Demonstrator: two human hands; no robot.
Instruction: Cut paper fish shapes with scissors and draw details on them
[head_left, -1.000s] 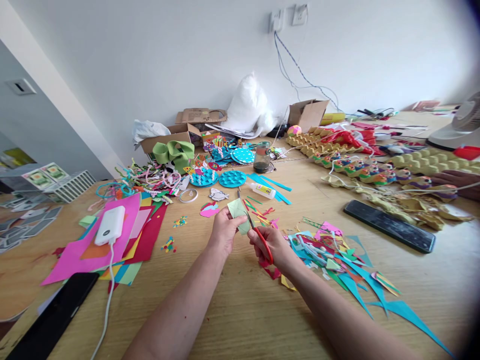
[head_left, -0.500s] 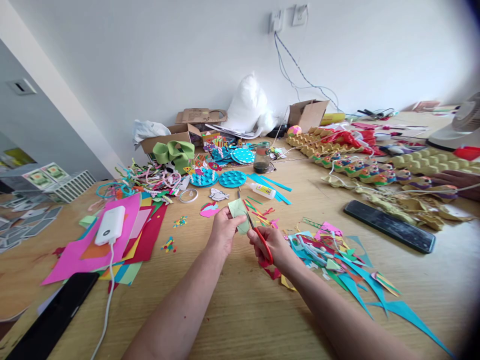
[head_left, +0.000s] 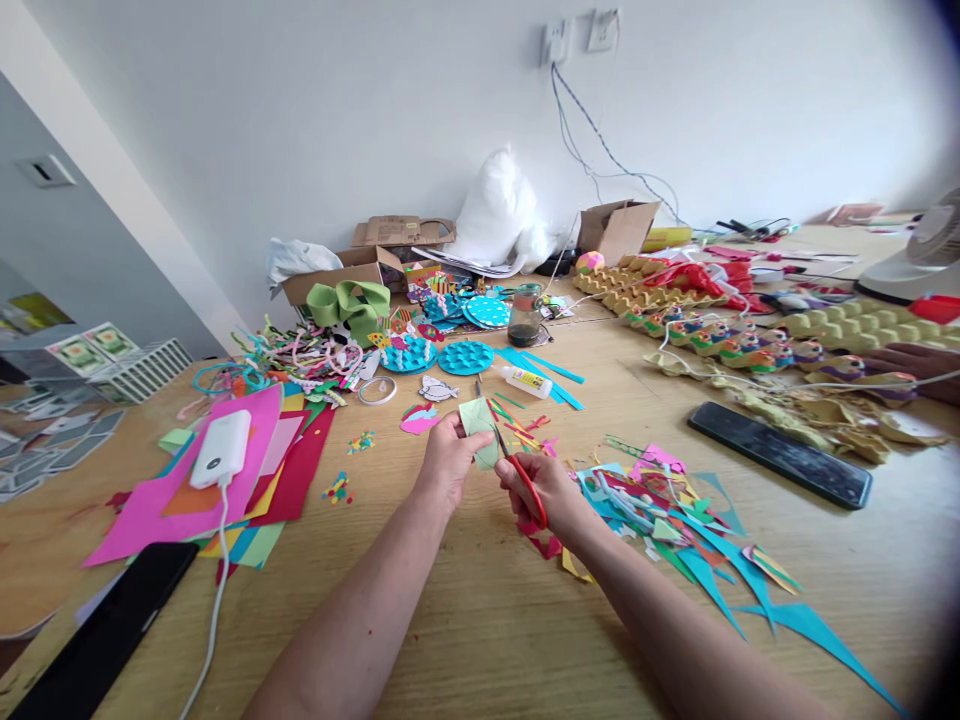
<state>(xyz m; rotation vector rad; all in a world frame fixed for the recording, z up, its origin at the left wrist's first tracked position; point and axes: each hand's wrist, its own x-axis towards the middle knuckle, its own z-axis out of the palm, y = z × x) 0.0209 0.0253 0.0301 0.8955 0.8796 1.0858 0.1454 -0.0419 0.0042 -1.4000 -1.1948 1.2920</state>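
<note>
Over the middle of the table, my left hand (head_left: pixel 448 458) pinches a small piece of light green paper (head_left: pixel 475 424). My right hand (head_left: pixel 546 492) is closed around the red handles of a pair of scissors (head_left: pixel 531 490). The blades point up and away, against the paper's right edge; how wide they stand apart I cannot tell. Just beyond my hands are a pink paper fish (head_left: pixel 420 420), a white fish cutout with dark lines (head_left: pixel 438 390) and a glue bottle (head_left: pixel 526 381) lying on its side. Thin coloured paper strips lie behind the scissors.
Paper scraps (head_left: pixel 660 510) spread right of my hands, near a black phone (head_left: pixel 780 452). Coloured sheets (head_left: pixel 300 465) with a white power bank (head_left: pixel 222 450) lie left. Egg cartons (head_left: pixel 712 335) and a glass jar (head_left: pixel 524 318) stand further back. Another person's hand (head_left: pixel 919 358) rests at far right.
My hands, the scissors and the green paper stay in nearly the same place. The whole view has shifted very slightly.
</note>
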